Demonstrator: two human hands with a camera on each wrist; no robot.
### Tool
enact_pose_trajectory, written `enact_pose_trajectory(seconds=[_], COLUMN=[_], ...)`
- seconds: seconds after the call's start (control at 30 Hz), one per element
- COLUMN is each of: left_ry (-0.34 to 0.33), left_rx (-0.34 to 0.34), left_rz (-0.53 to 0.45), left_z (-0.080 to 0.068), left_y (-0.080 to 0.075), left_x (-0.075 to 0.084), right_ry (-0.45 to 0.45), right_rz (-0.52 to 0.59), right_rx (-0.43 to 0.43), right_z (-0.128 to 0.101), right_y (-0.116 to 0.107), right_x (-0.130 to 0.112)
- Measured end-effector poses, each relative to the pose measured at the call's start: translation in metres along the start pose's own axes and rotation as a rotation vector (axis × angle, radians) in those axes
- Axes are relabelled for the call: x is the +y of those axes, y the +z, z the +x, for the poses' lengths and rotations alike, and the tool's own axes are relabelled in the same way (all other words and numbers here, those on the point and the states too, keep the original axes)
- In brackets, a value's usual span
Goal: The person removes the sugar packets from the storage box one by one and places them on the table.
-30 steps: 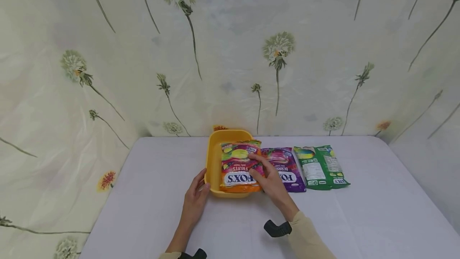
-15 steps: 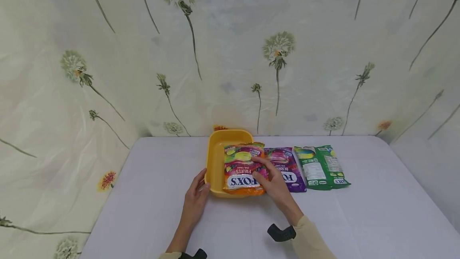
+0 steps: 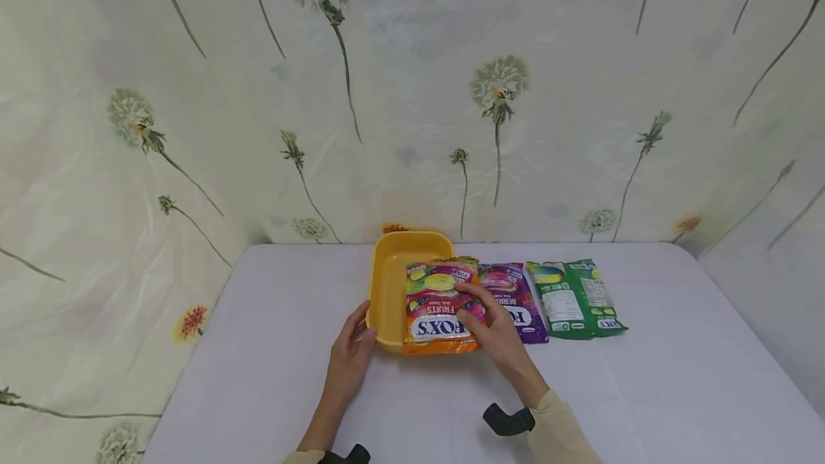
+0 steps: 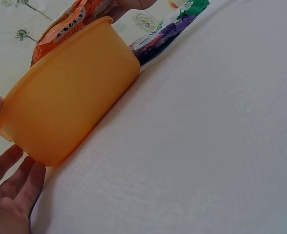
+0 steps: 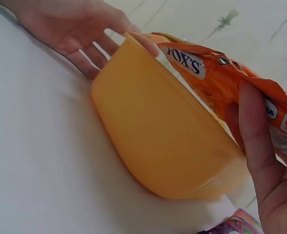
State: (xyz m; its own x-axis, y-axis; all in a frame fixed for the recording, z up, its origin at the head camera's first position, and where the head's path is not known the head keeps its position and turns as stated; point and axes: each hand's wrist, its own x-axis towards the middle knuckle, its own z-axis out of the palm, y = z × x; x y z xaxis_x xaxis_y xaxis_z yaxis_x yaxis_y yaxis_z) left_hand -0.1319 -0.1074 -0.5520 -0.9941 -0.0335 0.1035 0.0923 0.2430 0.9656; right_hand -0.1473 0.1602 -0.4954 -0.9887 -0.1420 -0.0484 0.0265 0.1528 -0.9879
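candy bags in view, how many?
3. The orange bag lies over the yellow tub, pinched by the right hand. The purple bag lies on the table right of the tub, and the green bag beside it. None appear hidden.

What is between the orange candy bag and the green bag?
A purple candy bag lies between the orange candy bag and the green bag, seen in the head view.

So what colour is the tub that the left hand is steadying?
Yellow-orange: the plastic tub shows best in the head view, with the left hand at its near corner.
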Motion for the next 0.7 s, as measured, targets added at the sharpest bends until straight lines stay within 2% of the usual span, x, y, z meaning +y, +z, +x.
enact_pose_trajectory(seconds=[0.53,0.63,0.7], left_ry=[0.017,0.012,0.014], left_rx=[0.005,-0.014,-0.013], left_rz=[-0.014,-0.016,-0.021], left_z=[0.001,-0.003,-0.003], left_y=[-0.001,-0.004,-0.004], left_x=[0.001,0.015,0.015], right_ry=[-0.027,-0.035,-0.031], right_rz=[-0.028,-0.026,-0.022], right_rx=[0.003,0.008,0.012], right_z=[-0.009,-0.011,-0.012], right_y=[-0.002,-0.003,-0.003], right_x=[0.007,0.006,0.005])
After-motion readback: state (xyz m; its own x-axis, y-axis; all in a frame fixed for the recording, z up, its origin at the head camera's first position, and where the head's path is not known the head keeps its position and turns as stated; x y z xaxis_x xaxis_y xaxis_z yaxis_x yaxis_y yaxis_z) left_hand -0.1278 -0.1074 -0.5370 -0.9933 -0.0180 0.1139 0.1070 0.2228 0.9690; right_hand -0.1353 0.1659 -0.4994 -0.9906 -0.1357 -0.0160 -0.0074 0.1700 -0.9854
